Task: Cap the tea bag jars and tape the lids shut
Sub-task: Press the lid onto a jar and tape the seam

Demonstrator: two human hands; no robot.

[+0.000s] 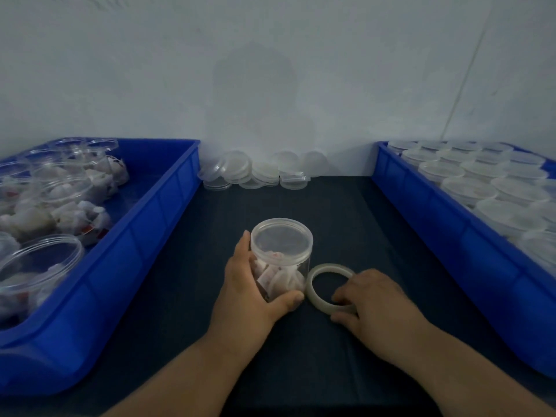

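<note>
Fingers of our left hand (249,284) grasp the capped jar (281,257); our right hand (371,299) pinches the tape roll (329,268). Hard tugging could tip the capped jar.

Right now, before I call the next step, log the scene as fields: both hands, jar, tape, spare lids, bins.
left hand: grips jar by its side
right hand: pinches near edge of tape roll
jar: upright on dark mat, lid on, tea bags inside
tape roll: flat on mat, just right of jar
spare lids: stacked against back wall
left bin: open jars with tea bags
right bin: capped jars in rows
</note>
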